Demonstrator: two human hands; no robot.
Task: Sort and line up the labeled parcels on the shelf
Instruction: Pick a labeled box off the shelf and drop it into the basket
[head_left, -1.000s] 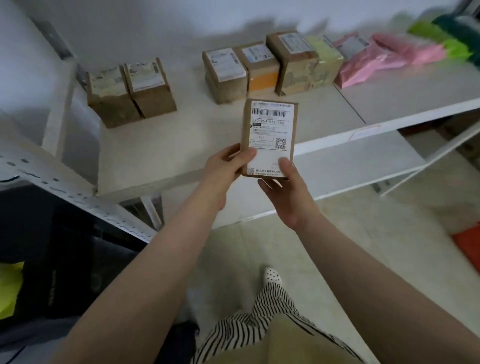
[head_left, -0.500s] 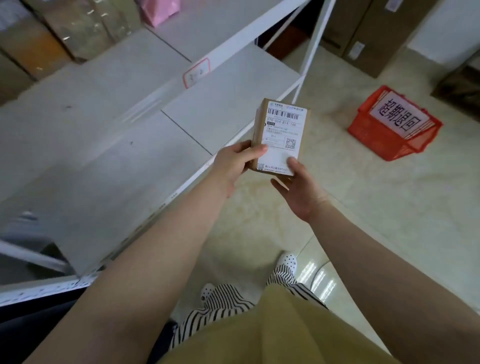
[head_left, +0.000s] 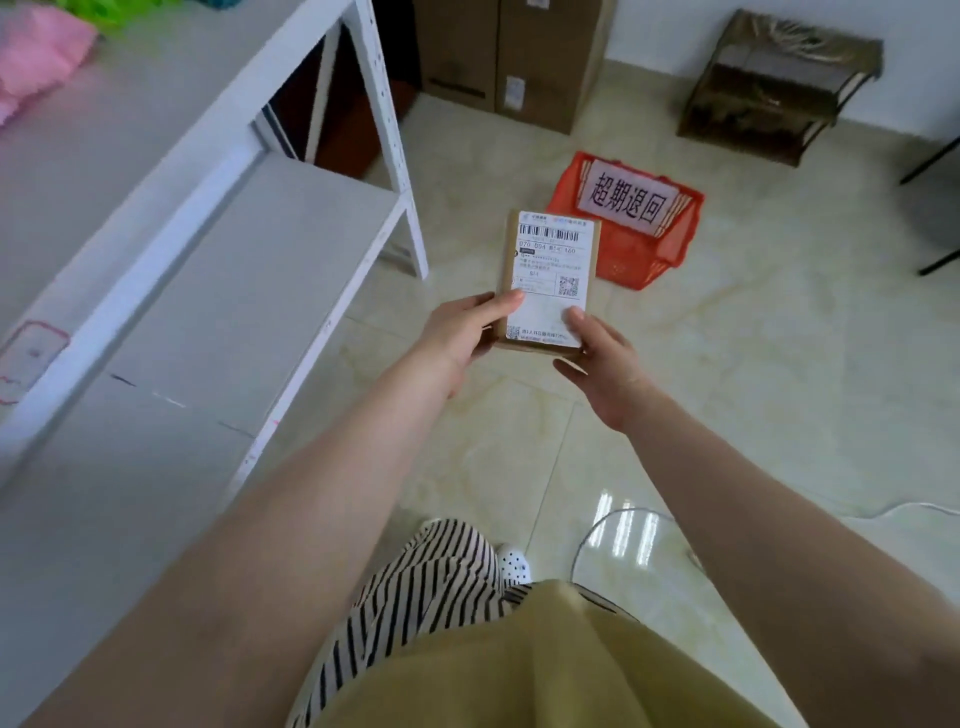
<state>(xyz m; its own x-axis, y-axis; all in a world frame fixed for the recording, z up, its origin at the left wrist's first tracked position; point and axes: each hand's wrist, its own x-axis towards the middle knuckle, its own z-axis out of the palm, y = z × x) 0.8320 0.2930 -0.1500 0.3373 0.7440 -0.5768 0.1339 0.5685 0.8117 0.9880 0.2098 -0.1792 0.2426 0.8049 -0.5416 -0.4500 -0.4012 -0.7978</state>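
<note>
A small brown cardboard parcel (head_left: 548, 260) with a white shipping label faces me, held upright over the floor. My left hand (head_left: 465, 330) grips its lower left edge with the thumb on the label. My right hand (head_left: 597, 348) holds the lower right corner, thumb on the label and fingers underneath. The white metal shelf (head_left: 171, 249) runs along the left, its two tiers bare near me. Pink soft parcels (head_left: 36, 62) lie at the upper tier's far left corner.
A red plastic basket (head_left: 670, 244) with a white sign in Chinese characters sits on the tiled floor just beyond the parcel. Tall brown cartons (head_left: 509, 57) and a dark wicker stand (head_left: 769, 88) line the back wall. A white cable (head_left: 613, 519) lies on the floor.
The view has swung right, away from the shelf's row of boxes and toward the floor and red basket. Both hands keep the same parcel, which now sits in front of the basket.
</note>
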